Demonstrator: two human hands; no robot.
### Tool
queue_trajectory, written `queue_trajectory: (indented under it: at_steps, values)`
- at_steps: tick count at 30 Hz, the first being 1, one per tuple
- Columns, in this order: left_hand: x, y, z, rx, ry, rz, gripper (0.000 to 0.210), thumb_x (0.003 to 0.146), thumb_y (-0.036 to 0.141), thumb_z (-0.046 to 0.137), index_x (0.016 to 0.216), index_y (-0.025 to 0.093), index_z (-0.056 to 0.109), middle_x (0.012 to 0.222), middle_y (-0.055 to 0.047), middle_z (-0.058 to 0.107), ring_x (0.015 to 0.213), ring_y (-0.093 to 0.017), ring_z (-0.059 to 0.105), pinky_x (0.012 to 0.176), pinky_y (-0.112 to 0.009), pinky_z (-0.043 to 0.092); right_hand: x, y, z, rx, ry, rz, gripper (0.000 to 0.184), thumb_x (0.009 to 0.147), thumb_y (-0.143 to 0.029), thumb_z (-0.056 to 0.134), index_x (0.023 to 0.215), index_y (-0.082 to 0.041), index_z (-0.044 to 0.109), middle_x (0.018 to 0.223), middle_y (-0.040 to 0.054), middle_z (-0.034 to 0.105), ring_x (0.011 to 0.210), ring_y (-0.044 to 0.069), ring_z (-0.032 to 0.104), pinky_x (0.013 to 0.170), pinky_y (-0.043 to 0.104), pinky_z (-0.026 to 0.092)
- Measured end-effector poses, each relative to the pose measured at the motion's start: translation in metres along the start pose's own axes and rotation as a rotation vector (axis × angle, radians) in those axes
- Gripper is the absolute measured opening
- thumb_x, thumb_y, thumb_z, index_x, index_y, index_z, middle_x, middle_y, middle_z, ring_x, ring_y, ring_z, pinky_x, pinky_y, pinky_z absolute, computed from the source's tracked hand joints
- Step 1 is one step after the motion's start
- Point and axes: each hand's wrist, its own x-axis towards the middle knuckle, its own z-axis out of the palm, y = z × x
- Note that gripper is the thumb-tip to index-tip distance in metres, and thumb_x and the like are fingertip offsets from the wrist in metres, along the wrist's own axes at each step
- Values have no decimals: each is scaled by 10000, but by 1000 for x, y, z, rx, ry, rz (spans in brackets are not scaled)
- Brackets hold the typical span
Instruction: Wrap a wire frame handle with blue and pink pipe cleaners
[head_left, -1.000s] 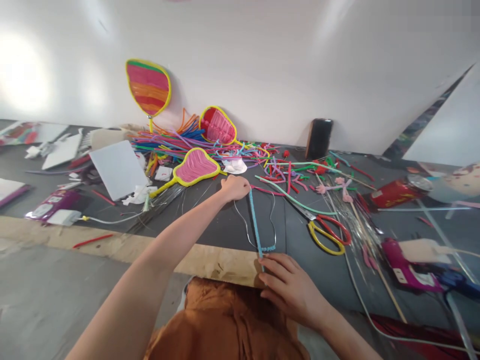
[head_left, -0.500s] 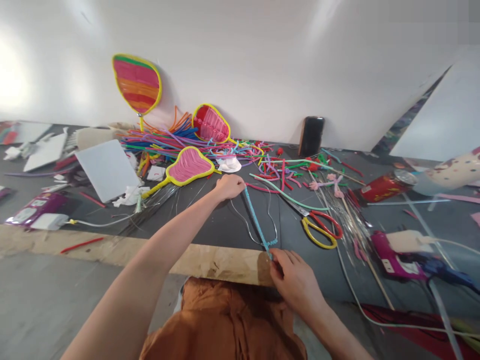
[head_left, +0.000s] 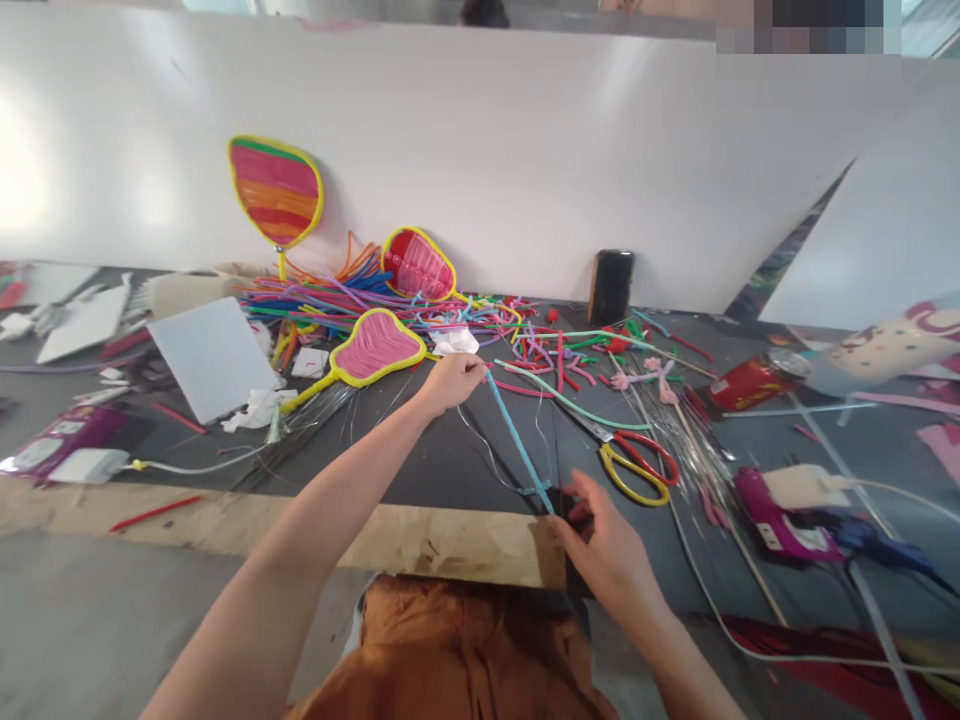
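My left hand (head_left: 453,382) pinches the far end of a light blue pipe cleaner (head_left: 513,430), which stretches straight toward me. At its near end is my right hand (head_left: 604,535), fingers parted, the thumb at or very close to the tip. Beneath the pipe cleaner lies a bent wire loop (head_left: 491,462), with a bit of light blue wrapping on its near side. Scissors (head_left: 637,468) with red and yellow handles lie right of the loop. Left of my left hand rests a pink fan shape with a yellow edge (head_left: 379,347).
Loose pipe cleaners (head_left: 322,300) are heaped along the white panel (head_left: 465,130). A phone (head_left: 611,287) leans there, near two more yellow-edged fan shapes. Rightward are a red can (head_left: 761,380), thin wires and a purple power strip (head_left: 780,520) with cables.
My right hand has loosened from a closed grip at the near end, and its fingers have spread. My left hand keeps its pinch. The view has tilted up slightly.
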Motion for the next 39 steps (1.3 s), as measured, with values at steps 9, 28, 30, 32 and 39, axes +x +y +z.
queue_trajectory:
  at_steps: [9,28,30,32,39]
  values:
    - [8,35,-10,-190,118,124,240,779,324,465,614,166,537,498,48,397,482,-93,354,491,-225,279,24,-16,-8,976,-257,343,505,682,-444,731,1098,-211,565,907,50,663,781,153,622,723,298,501]
    - [17,64,-8,48,139,152,282,788,296,431,531,181,432,490,37,352,500,-102,377,501,-240,245,24,-21,-13,1146,-205,446,315,570,-293,828,808,-191,648,776,8,690,590,79,586,513,176,439]
    - [16,63,-10,47,146,143,279,775,298,443,524,179,433,478,39,354,494,-99,389,493,-236,251,24,-22,-13,1117,-197,434,315,564,-294,828,796,-184,645,748,2,676,545,64,547,475,167,404]
    - [15,62,-10,21,132,137,269,770,301,453,533,175,455,473,38,392,495,-99,428,487,-227,274,24,-23,-13,1075,-192,428,287,584,-317,812,757,-172,635,716,0,659,512,55,512,441,162,367]
    - [12,53,-8,-296,-15,43,185,802,326,449,727,173,522,579,12,564,557,-132,635,433,-167,377,20,-23,-12,1021,-189,404,296,672,-427,732,738,-171,597,630,-17,605,440,40,419,384,153,264]
